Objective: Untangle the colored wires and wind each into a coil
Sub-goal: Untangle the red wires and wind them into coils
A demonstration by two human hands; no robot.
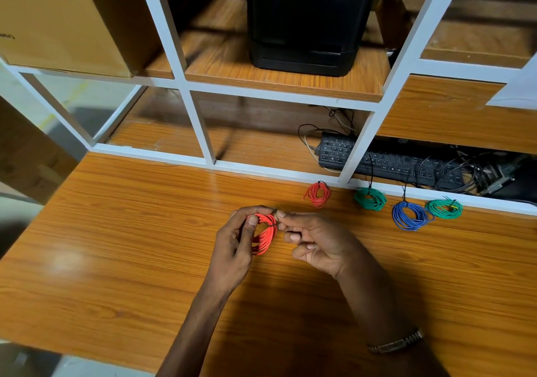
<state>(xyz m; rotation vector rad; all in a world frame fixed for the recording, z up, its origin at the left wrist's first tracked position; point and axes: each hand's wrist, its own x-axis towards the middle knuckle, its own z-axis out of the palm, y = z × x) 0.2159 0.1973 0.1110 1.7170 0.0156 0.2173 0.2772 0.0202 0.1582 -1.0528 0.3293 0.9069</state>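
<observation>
A red wire coil (266,235) is held upright just above the wooden table (116,246). My left hand (236,246) grips the coil, with its thumb and fingers curled round the loops. My right hand (313,240) pinches a thin dark tie at the coil's top right edge. Several finished coils lie along the back of the table: a small red coil (318,194), a green coil (370,199), a blue coil (409,216) and a second green coil (444,208). Each has a dark tie on it.
A white shelf frame (200,132) borders the table's far edge. Behind it lie a black keyboard (386,163) and tangled black cables (479,176). A black box (305,22) and a cardboard carton (52,19) stand on the upper shelf.
</observation>
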